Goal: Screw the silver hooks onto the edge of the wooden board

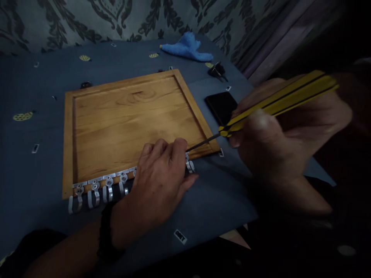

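A framed wooden board lies flat on the cloth, with a row of silver metal hooks along its near edge. Over the right part of that row, my left hand presses on the board and hooks, its fingers bent and closed; what lies beneath them is hidden. My right hand grips a yellow and black screwdriver. The screwdriver's thin shaft slants down left, its tip at the rightmost hook beside my left fingers. Whether the tip sits in a screw cannot be made out.
A blue cloth lies at the back of the patterned blue tablecloth. Right of the board are a small dark object with prongs and a flat black rectangular object. A patterned wall covering rises behind.
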### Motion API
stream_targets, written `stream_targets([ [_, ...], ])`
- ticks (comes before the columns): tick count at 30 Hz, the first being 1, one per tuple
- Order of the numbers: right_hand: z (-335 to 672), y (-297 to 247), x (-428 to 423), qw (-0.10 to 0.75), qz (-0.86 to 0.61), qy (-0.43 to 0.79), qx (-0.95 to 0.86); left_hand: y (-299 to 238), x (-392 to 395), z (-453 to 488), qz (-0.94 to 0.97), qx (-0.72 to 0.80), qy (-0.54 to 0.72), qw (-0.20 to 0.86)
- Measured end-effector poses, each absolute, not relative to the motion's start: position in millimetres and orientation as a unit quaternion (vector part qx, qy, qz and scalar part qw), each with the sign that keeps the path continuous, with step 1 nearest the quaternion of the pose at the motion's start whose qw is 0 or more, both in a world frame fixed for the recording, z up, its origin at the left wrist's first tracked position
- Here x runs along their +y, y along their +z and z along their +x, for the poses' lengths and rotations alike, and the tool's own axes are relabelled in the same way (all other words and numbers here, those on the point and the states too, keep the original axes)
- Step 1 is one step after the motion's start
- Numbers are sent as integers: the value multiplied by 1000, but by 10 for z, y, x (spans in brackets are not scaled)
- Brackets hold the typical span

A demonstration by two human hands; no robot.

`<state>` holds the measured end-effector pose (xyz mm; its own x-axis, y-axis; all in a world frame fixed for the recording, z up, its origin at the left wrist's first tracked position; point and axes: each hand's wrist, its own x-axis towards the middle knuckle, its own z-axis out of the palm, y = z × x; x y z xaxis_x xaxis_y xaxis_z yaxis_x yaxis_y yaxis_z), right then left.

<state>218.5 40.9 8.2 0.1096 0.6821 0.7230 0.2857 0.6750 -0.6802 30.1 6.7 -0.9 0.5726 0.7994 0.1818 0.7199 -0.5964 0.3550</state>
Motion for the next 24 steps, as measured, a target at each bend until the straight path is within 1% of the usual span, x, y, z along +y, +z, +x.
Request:
stream_targets([
  [5, 2154, 107, 367, 603, -399, 173, -669, -14, 74, 305, 877, 436, 164, 120],
  [24, 2093, 209, 325, 567, -407, 187, -691, -4, 73, 313, 878, 435, 162, 117],
])
